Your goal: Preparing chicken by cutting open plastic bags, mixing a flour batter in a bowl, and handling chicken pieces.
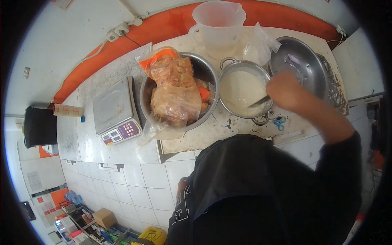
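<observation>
My right hand (pixel 284 90) is closed round a thin dark utensil (pixel 260 101). Its lower end reaches into a pale, creamy liquid (pixel 241 90), so its kind is not clear. That liquid fills much of a two-handled metal pot (pixel 223 102) on the worktop. Left of the pot, a deep metal bowl (pixel 143 107) is heaped with clear plastic bags of orange-brown marinated meat (pixel 175 92). My left hand (pixel 182 185) hangs low by my dark clothing, away from the worktop; mostly covered, its fingers cannot be made out.
A digital scale (pixel 114 107) stands left of the bowl. Behind the pot are a large translucent jug (pixel 219 24) and a clear plastic bag (pixel 258 47). A wide metal bowl (pixel 316 77) sits at the right. Blue-handled scissors (pixel 279 123) lie near the front edge. A paper cup (pixel 67 110) is far left.
</observation>
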`<action>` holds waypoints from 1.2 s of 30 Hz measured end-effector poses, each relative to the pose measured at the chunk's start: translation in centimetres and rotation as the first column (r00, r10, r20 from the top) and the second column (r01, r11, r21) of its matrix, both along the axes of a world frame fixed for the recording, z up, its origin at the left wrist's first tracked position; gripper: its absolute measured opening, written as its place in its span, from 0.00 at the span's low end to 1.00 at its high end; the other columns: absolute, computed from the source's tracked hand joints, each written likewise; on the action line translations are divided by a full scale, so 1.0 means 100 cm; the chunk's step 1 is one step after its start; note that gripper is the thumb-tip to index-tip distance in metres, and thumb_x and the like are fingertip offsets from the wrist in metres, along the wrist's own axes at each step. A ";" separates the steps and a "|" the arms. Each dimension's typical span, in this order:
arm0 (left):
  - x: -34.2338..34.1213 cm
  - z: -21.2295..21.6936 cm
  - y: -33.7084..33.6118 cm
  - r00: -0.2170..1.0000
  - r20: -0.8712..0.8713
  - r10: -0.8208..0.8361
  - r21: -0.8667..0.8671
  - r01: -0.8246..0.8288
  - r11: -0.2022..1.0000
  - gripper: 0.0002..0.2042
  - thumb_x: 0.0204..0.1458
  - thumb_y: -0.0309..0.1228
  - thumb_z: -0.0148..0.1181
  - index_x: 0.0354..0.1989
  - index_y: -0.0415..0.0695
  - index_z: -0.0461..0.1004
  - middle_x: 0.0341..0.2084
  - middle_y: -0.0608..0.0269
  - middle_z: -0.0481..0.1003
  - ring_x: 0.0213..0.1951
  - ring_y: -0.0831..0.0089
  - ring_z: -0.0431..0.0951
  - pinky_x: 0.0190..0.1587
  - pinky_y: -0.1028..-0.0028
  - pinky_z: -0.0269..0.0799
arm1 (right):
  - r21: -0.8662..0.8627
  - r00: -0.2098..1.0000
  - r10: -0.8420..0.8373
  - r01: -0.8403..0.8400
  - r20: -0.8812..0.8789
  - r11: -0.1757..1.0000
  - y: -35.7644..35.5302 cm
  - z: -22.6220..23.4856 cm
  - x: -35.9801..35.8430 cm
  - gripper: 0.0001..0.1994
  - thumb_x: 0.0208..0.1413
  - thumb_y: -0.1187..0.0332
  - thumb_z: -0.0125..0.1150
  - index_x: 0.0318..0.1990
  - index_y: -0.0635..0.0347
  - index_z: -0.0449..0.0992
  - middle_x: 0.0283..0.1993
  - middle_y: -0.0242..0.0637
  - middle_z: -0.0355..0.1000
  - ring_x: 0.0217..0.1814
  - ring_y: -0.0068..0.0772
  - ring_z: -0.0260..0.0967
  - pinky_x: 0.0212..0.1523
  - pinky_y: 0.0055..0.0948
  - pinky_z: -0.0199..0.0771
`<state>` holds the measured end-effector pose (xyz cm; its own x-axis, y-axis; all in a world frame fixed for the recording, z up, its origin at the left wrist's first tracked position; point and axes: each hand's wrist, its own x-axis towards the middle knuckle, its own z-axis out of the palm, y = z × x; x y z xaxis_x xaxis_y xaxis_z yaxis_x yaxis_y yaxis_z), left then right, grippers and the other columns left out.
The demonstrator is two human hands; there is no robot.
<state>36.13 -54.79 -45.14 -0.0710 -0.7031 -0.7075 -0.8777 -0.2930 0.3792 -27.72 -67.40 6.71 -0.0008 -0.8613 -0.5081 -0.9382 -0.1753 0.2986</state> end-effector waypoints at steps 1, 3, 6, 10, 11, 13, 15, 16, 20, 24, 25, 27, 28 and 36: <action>0.003 -0.002 0.002 1.000 -0.001 -0.030 -0.010 0.030 0.999 0.15 0.45 0.31 0.64 0.44 0.44 0.78 0.44 0.53 0.77 0.45 0.55 0.78 0.47 0.62 0.75 | -0.039 0.997 0.044 -0.047 -0.063 0.998 -0.008 -0.003 -0.008 0.06 0.45 0.72 0.59 0.29 0.58 0.82 0.29 0.44 0.77 0.34 0.44 0.78 0.33 0.39 0.78; 0.005 -0.003 -0.001 0.992 -0.005 -0.124 -0.019 0.124 0.992 0.15 0.45 0.31 0.64 0.44 0.44 0.78 0.44 0.53 0.77 0.45 0.55 0.78 0.47 0.62 0.75 | -0.061 0.989 0.062 -0.071 -0.132 0.996 -0.024 -0.009 -0.026 0.06 0.45 0.72 0.59 0.30 0.57 0.83 0.29 0.44 0.77 0.35 0.44 0.78 0.33 0.39 0.78; 0.009 -0.003 -0.009 0.965 -0.001 -0.261 -0.040 0.261 0.965 0.15 0.45 0.31 0.64 0.44 0.44 0.77 0.44 0.53 0.77 0.44 0.55 0.78 0.47 0.62 0.75 | -0.130 0.993 0.063 -0.076 -0.099 0.989 -0.046 -0.013 -0.032 0.07 0.46 0.71 0.62 0.32 0.58 0.83 0.34 0.42 0.79 0.39 0.39 0.79 0.36 0.34 0.78; 0.007 -0.005 -0.017 0.913 0.022 -0.408 -0.075 0.408 0.910 0.16 0.46 0.31 0.64 0.44 0.44 0.77 0.44 0.53 0.77 0.44 0.55 0.78 0.47 0.62 0.75 | -0.090 0.978 -0.057 0.039 -0.202 0.995 -0.045 -0.017 -0.033 0.07 0.47 0.71 0.61 0.33 0.59 0.83 0.34 0.41 0.79 0.39 0.40 0.79 0.36 0.36 0.78; 0.008 -0.005 -0.017 0.900 0.029 -0.434 -0.084 0.435 0.897 0.16 0.46 0.31 0.64 0.44 0.45 0.77 0.44 0.53 0.77 0.44 0.55 0.78 0.46 0.62 0.75 | -0.058 0.972 -0.067 0.055 -0.227 0.997 -0.043 -0.016 -0.032 0.07 0.47 0.71 0.61 0.33 0.59 0.83 0.34 0.41 0.79 0.39 0.41 0.79 0.36 0.37 0.78; 0.012 -0.006 -0.016 0.876 0.044 -0.479 -0.097 0.481 0.871 0.16 0.46 0.31 0.64 0.45 0.45 0.77 0.44 0.53 0.77 0.44 0.55 0.78 0.46 0.63 0.75 | -0.035 0.984 -0.042 0.036 -0.174 0.999 -0.029 -0.004 -0.021 0.07 0.47 0.72 0.61 0.33 0.59 0.83 0.34 0.42 0.79 0.39 0.42 0.79 0.36 0.38 0.78; 0.008 0.002 -0.025 0.858 0.008 -0.514 -0.213 0.504 0.837 0.16 0.46 0.32 0.65 0.44 0.45 0.77 0.44 0.54 0.77 0.44 0.56 0.78 0.46 0.63 0.75 | -0.015 0.990 -0.043 0.042 -0.131 0.999 -0.013 0.008 -0.010 0.07 0.46 0.72 0.61 0.33 0.59 0.83 0.34 0.42 0.79 0.39 0.42 0.79 0.37 0.38 0.78; 0.006 0.006 -0.030 0.833 -0.020 -0.553 -0.326 0.518 0.791 0.16 0.46 0.33 0.65 0.44 0.46 0.77 0.44 0.54 0.77 0.44 0.57 0.78 0.45 0.63 0.75 | 0.082 0.990 -0.048 0.060 -0.133 0.995 -0.007 0.013 -0.004 0.07 0.46 0.72 0.61 0.33 0.60 0.83 0.34 0.43 0.79 0.39 0.43 0.78 0.37 0.39 0.78; 0.011 -0.009 -0.023 0.877 -0.042 -0.478 -0.176 0.464 0.868 0.16 0.45 0.33 0.66 0.44 0.47 0.77 0.43 0.55 0.76 0.44 0.58 0.78 0.45 0.63 0.76 | 0.289 0.997 -0.077 0.082 -0.026 0.954 0.001 0.016 0.014 0.09 0.45 0.70 0.62 0.33 0.65 0.82 0.34 0.47 0.78 0.38 0.45 0.78 0.38 0.40 0.77; 0.008 -0.023 -0.012 0.844 -0.030 -0.536 -0.243 0.514 0.823 0.16 0.45 0.34 0.66 0.44 0.47 0.77 0.43 0.56 0.77 0.44 0.58 0.78 0.45 0.63 0.76 | 0.379 0.981 -0.162 0.111 0.106 0.919 -0.005 0.016 0.031 0.09 0.54 0.68 0.57 0.37 0.62 0.80 0.34 0.49 0.76 0.40 0.50 0.76 0.42 0.45 0.74; 0.011 -0.026 -0.001 0.845 -0.023 -0.534 -0.259 0.511 0.819 0.16 0.45 0.34 0.66 0.44 0.47 0.77 0.43 0.56 0.77 0.44 0.58 0.78 0.45 0.63 0.76 | 0.345 0.966 -0.205 0.140 0.159 0.928 -0.010 0.009 0.034 0.10 0.56 0.67 0.56 0.40 0.61 0.79 0.35 0.49 0.76 0.42 0.51 0.75 0.44 0.46 0.73; 0.013 -0.028 0.006 0.828 -0.007 -0.561 -0.285 0.536 0.795 0.16 0.45 0.34 0.66 0.44 0.47 0.77 0.43 0.56 0.77 0.44 0.58 0.78 0.45 0.63 0.76 | 0.318 0.941 -0.258 0.182 0.218 0.931 -0.010 0.003 0.027 0.11 0.57 0.66 0.56 0.43 0.59 0.78 0.36 0.50 0.76 0.43 0.52 0.74 0.45 0.47 0.72; 0.011 -0.028 0.003 0.810 -0.002 -0.587 -0.298 0.560 0.773 0.16 0.45 0.34 0.66 0.44 0.47 0.77 0.42 0.56 0.77 0.43 0.58 0.78 0.45 0.63 0.76 | 0.263 0.907 -0.296 0.220 0.299 0.939 -0.005 0.002 0.019 0.11 0.57 0.65 0.55 0.44 0.58 0.77 0.36 0.50 0.75 0.43 0.52 0.74 0.45 0.47 0.71; 0.006 -0.018 -0.001 0.937 -0.137 -0.322 -0.109 0.309 0.945 0.17 0.48 0.39 0.65 0.46 0.48 0.76 0.43 0.57 0.77 0.42 0.60 0.79 0.45 0.65 0.75 | -0.127 0.880 -0.392 0.435 0.267 0.891 0.036 -0.005 -0.025 0.13 0.56 0.65 0.57 0.47 0.56 0.77 0.35 0.50 0.75 0.42 0.51 0.73 0.44 0.47 0.71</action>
